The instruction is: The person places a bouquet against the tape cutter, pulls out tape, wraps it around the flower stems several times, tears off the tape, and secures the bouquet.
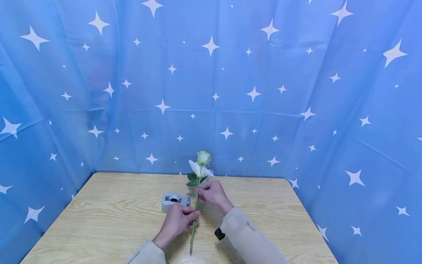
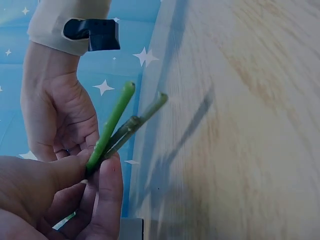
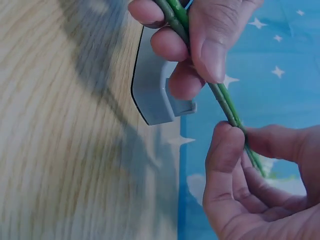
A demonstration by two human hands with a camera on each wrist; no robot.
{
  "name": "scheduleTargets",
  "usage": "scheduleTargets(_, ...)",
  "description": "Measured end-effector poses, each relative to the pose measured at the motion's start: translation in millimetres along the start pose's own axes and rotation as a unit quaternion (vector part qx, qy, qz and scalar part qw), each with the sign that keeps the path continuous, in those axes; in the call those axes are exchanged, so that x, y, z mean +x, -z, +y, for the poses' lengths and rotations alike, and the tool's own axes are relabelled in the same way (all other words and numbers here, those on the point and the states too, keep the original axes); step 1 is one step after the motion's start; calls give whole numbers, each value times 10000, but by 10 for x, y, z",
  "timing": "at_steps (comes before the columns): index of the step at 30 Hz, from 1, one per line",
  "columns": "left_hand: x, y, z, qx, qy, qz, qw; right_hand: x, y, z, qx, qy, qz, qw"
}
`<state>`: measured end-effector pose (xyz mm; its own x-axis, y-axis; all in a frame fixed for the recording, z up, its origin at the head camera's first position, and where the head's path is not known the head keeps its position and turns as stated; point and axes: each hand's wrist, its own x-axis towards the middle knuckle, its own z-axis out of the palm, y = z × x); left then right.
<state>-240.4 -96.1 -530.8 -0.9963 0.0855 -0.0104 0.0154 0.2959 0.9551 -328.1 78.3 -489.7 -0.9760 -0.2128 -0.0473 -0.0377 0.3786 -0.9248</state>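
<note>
A small bunch of white and pale green flowers, one of them a rose, is held upright but slightly slanted over the table. Dark green leaves sit below the blooms. My left hand pinches the green stems at mid-length between thumb and fingers. Higher up, just under the leaves, my right hand pinches the same stems. Three cut stem ends spread apart below the left hand in the left wrist view. In the right wrist view the stems run close together between the left hand and the right hand.
A grey tape dispenser stands on the wooden table, just behind my left hand. A blue curtain with white stars hangs round the back and sides of the table. A black wrist device shows under the right sleeve.
</note>
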Motion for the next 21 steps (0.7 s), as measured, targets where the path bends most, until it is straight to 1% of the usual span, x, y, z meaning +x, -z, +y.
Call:
scheduleTargets(3,12,9,-27,-110,54,-37,9999,8,1,15,70,17,-72,9999)
scheduleTargets(7,20,37,-52,-445,207,-132,9987,31,6,28,118,-25,-178,9998)
scheduleTargets(10,26,73,-83,-632,321,-308,9970,45,7,23,149,-69,-242,9996)
scheduleTargets(13,31,117,-120,-843,451,-614,9935,51,3,11,238,-94,-324,9991)
scheduleTargets(16,40,158,-157,-1279,632,-984,9849,52,-3,12,347,-155,-428,9984)
scheduleTargets(18,50,182,-180,-1626,745,-1212,9764,55,-7,21,378,-205,-497,9978)
scheduleTargets(21,65,210,-207,-1999,853,-1486,9647,63,-13,33,486,-275,-581,9967)
